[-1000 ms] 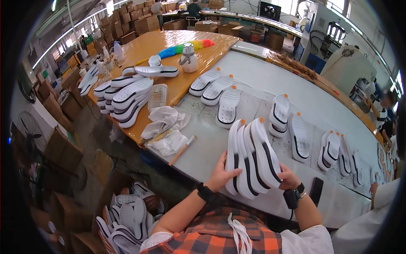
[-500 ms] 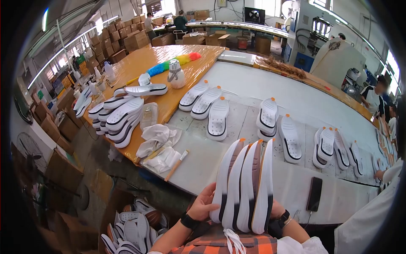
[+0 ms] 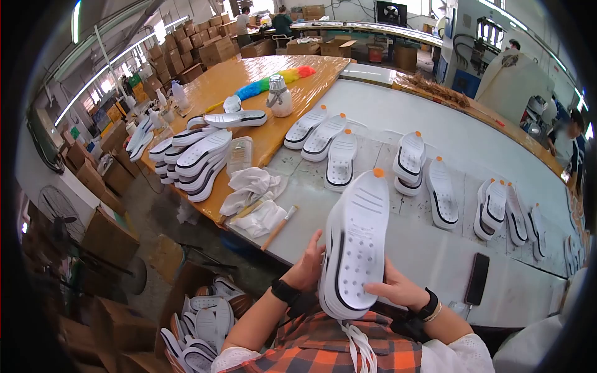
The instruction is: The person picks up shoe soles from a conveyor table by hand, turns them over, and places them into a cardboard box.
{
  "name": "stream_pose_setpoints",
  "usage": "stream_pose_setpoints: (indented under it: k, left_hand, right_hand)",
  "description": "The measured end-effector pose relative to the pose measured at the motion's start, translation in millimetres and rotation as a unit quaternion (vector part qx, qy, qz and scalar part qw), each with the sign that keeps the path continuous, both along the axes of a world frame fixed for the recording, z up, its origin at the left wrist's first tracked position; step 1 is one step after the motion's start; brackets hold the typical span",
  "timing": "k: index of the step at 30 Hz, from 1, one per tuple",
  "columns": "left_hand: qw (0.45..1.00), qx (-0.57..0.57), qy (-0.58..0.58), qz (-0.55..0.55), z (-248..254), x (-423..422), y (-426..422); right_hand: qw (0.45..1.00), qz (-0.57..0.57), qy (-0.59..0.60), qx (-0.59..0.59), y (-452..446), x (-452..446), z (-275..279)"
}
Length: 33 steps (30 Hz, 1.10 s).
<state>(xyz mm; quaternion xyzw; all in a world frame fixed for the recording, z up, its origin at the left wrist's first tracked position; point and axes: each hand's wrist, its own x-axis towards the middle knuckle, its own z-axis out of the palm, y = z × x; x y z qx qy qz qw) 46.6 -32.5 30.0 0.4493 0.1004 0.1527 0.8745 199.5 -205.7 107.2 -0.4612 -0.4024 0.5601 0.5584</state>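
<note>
Swung round since half a second ago, the stack of white soles [image 3: 357, 248] now turns its dotted face this way instead of its curved edges. It leans in the lower middle of the frame, an orange tab [image 3: 378, 173] at its top. From where I stand, the right hand [image 3: 401, 287] grips its lower right edge, thumb laid on the dotted face; the left hand [image 3: 306, 266] is at its left side, fingers raised, and I can't tell how firmly it holds. Just past them, the pale bench [image 3: 429, 258] carries a phone [image 3: 477, 278] toward the right, and a brush [image 3: 278, 228] near crumpled white cloths [image 3: 252, 189] left of centre. Loose soles [image 3: 341, 158] spread across its middle and right. Upper left, an orange bench [image 3: 277, 137] bears piled soles [image 3: 202, 155], a bottle [image 3: 279, 102] and a rainbow duster [image 3: 252, 90].
</note>
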Motion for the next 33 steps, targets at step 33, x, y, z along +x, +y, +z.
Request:
stream_pose_setpoints:
  k: [33]
  left_hand:
    - [0.997,0.008,0.077,-0.017,2.0,-38.9,15.3]
  right_hand:
    - [0.994,-0.069,-0.044,0.068,-9.8,23.3,-25.3]
